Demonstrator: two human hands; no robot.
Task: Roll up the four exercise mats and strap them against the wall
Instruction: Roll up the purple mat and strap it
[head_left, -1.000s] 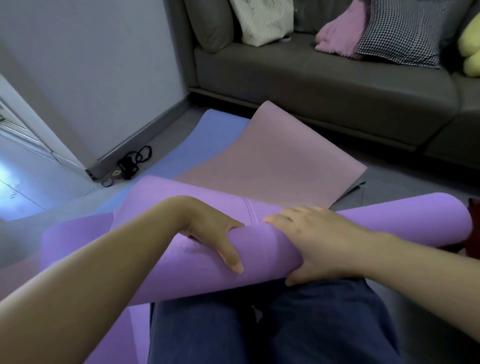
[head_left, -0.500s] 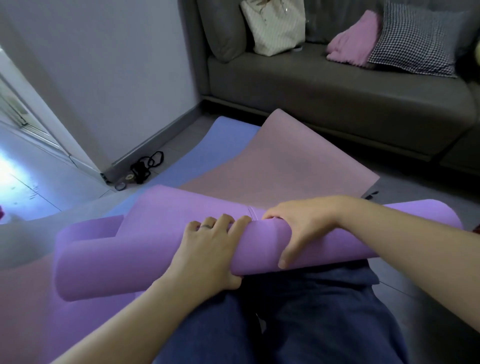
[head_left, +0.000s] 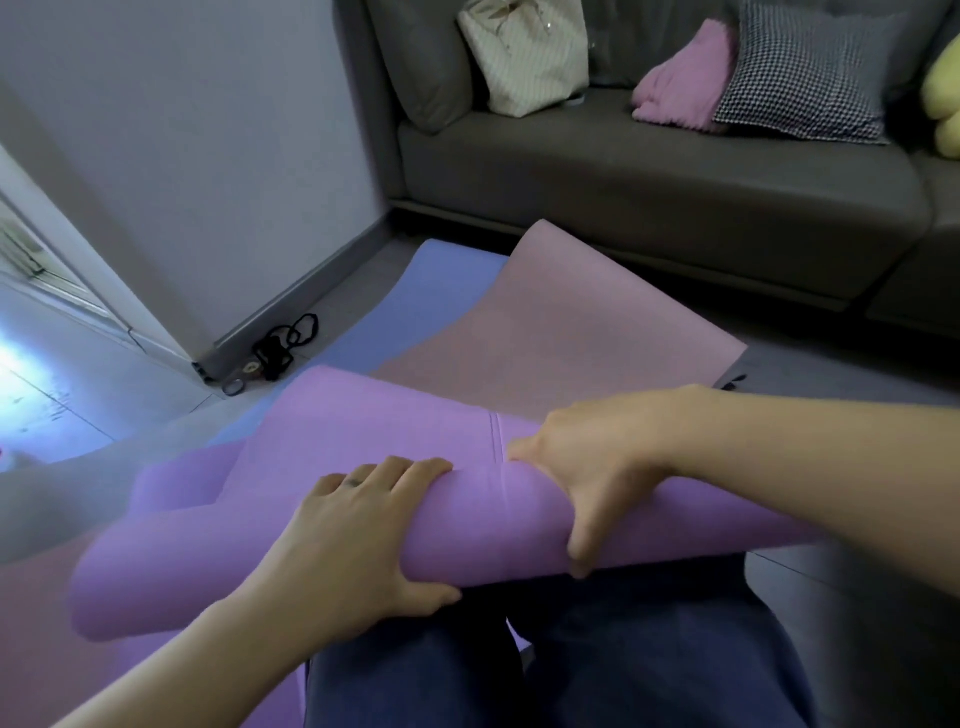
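While the left hand (head_left: 358, 540) and right hand (head_left: 587, 467) each grip the purple mat (head_left: 208, 571), its roll lying near, across the person's knees (head_left: 623, 649), rolling is clearly in hand; next, I judge, the roll must travel far over its flat remainder, evenly.

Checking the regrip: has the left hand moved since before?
Yes: left hand swung back toward the jeans, from over the purple roll to its near side.
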